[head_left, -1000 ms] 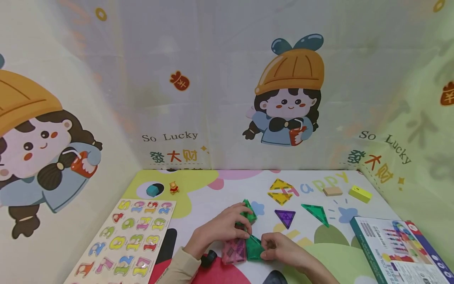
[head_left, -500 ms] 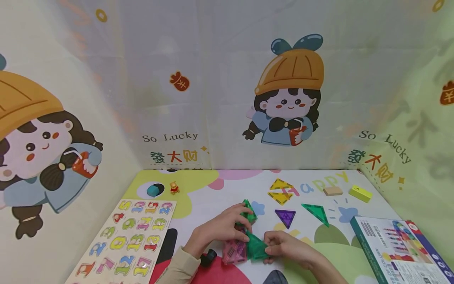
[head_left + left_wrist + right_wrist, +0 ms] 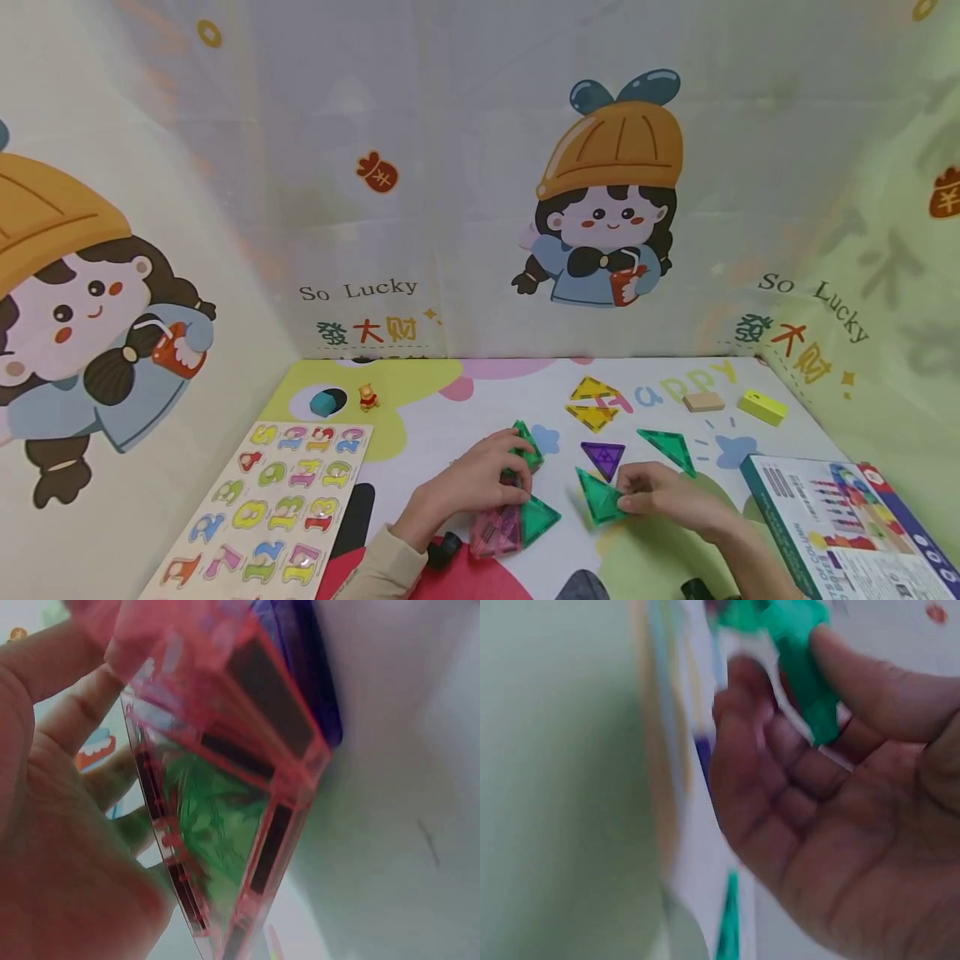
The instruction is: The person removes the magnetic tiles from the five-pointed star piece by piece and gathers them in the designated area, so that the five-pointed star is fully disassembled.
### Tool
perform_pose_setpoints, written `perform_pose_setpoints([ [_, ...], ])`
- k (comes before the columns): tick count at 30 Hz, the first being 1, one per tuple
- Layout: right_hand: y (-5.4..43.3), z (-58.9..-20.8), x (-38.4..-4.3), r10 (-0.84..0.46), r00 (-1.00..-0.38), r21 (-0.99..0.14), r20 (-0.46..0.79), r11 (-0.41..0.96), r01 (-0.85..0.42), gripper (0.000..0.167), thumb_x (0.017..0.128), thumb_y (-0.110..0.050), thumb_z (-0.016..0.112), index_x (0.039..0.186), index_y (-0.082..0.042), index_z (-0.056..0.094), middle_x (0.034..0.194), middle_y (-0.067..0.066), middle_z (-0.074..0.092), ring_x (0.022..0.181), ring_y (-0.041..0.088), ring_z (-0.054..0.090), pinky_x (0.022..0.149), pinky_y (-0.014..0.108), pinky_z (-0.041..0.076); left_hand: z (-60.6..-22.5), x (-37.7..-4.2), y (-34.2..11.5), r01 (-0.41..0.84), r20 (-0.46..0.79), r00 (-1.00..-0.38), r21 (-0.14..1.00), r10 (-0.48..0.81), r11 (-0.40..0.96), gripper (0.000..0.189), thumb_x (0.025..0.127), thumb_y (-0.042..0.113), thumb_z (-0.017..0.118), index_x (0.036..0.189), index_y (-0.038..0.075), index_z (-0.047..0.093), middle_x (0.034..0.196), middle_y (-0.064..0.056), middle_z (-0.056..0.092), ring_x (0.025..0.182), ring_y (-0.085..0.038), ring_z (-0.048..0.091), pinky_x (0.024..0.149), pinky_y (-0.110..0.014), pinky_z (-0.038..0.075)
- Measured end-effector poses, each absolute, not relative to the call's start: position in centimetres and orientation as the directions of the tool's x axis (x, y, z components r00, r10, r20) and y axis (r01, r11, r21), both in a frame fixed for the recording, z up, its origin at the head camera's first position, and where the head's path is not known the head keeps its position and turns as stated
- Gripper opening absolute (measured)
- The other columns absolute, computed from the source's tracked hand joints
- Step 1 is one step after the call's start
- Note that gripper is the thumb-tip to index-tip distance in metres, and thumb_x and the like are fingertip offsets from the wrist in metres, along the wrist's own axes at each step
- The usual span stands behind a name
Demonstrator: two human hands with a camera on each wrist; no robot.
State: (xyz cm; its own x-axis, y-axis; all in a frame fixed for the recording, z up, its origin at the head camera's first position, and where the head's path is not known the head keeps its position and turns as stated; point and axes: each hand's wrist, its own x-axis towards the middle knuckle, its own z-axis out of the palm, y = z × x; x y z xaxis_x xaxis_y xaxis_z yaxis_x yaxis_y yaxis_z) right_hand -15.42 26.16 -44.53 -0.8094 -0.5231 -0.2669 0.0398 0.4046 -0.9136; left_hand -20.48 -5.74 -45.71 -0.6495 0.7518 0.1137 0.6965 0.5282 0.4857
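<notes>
My left hand [image 3: 476, 473] grips a structure of translucent magnetic tiles. A pink tile [image 3: 495, 532] faces front, one green triangle tile [image 3: 538, 518] juts out right, and another green tile [image 3: 530, 450] shows behind the fingers. In the left wrist view a pink tile frame [image 3: 281, 840] stands beside the palm, with a purple tile [image 3: 319, 682] behind it. My right hand [image 3: 663, 497] pinches a loose green triangle tile [image 3: 598, 498] between thumb and fingers, apart from the structure. The right wrist view shows this tile [image 3: 810, 690] blurred.
A purple triangle tile [image 3: 603, 457], a green triangle tile [image 3: 670, 450] and yellow triangle tiles [image 3: 592, 417] lie beyond my right hand. A number puzzle board [image 3: 258, 508] is at left, a box [image 3: 847, 525] at right. Small blocks [image 3: 762, 408] and a bear figure [image 3: 367, 397] sit farther back.
My right hand has drawn a green triangle tile away from the structure, to the right. Another green triangle still juts from the structure. The left hand has stayed nearly in place.
</notes>
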Motion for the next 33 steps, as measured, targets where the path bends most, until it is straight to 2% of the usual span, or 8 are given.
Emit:
perform_pose_setpoints([
  [4,29.5,-44.3,-15.6,-0.413,-0.869,-0.878,-0.274,0.477,0.050,0.033,0.098,-0.017,0.059,0.088,0.010,0.043,0.069,-0.001,0.035,0.061,0.011,0.033,0.058,0.028,0.033,-45.4,-20.1,-5.4,0.723,0.159,-0.646,0.442,0.746,0.532,0.015,0.083,0.028,0.078,0.077,0.028,0.064,0.126,0.004,0.062,0.136,-0.018,0.045,0.117,-0.040,0.035],
  [8,31.4,-44.7,-15.8,-0.312,-0.907,-0.836,-0.282,0.544,0.073,0.032,0.098,-0.016,0.060,0.085,0.008,0.044,0.067,-0.001,0.033,0.060,0.010,0.033,0.057,0.026,0.033,-45.4,-20.0,-5.2,0.728,0.176,-0.649,0.424,0.740,0.538,0.012,0.084,0.028,0.077,0.084,0.024,0.066,0.124,0.003,0.062,0.132,-0.016,0.047,0.113,-0.037,0.039],
  [13,32.1,-45.0,-15.8,-0.219,-0.929,-0.782,-0.297,0.615,0.105,0.023,0.096,-0.016,0.061,0.083,0.001,0.052,0.069,-0.001,0.042,0.063,0.011,0.041,0.059,0.025,0.038,-45.5,-19.9,-5.2,0.707,0.139,-0.670,0.418,0.729,0.570,0.007,0.088,0.028,0.071,0.094,0.026,0.074,0.132,0.004,0.060,0.143,-0.024,0.040,0.118,-0.044,0.033],
  [17,32.1,-45.1,-15.8,-0.114,-0.953,-0.734,-0.281,0.665,0.137,0.017,0.094,-0.016,0.064,0.087,-0.001,0.061,0.074,0.002,0.055,0.069,0.015,0.050,0.061,0.027,0.043,-45.5,-19.8,-5.2,0.709,0.136,-0.669,0.411,0.731,0.573,0.004,0.087,0.028,0.072,0.087,0.029,0.076,0.133,0.004,0.060,0.145,-0.026,0.038,0.120,-0.045,0.030],
  [22,31.7,-45.3,-16.2,0.016,-0.972,-0.652,-0.234,0.739,0.169,0.017,0.093,-0.018,0.067,0.085,-0.004,0.062,0.075,0.003,0.060,0.070,0.017,0.053,0.062,0.030,0.042,-45.5,-19.8,-5.2,0.724,0.155,-0.657,0.400,0.737,0.562,0.006,0.086,0.027,0.073,0.081,0.029,0.074,0.132,0.003,0.061,0.144,-0.027,0.039,0.120,-0.043,0.030],
  [29,31.7,-44.3,-16.1,0.066,-0.988,-0.481,-0.140,0.868,0.126,0.021,0.089,-0.027,0.070,0.087,-0.007,0.068,0.083,0.005,0.067,0.074,0.019,0.054,0.062,0.032,0.042,-45.8,-20.0,-5.2,0.722,0.155,-0.658,0.410,0.737,0.558,0.007,0.086,0.026,0.072,0.081,0.030,0.074,0.132,0.003,0.061,0.144,-0.025,0.040,0.121,-0.044,0.028],
  [33,30.5,-43.2,-15.8,0.020,-0.992,-0.492,-0.123,0.867,0.079,0.019,0.091,-0.026,0.069,0.093,-0.007,0.069,0.089,0.004,0.069,0.080,0.019,0.059,0.065,0.035,0.046,-45.7,-20.0,-5.3,0.723,0.155,-0.654,0.417,0.740,0.551,0.007,0.086,0.025,0.072,0.081,0.029,0.075,0.131,0.003,0.061,0.142,-0.024,0.041,0.122,-0.044,0.028],
])
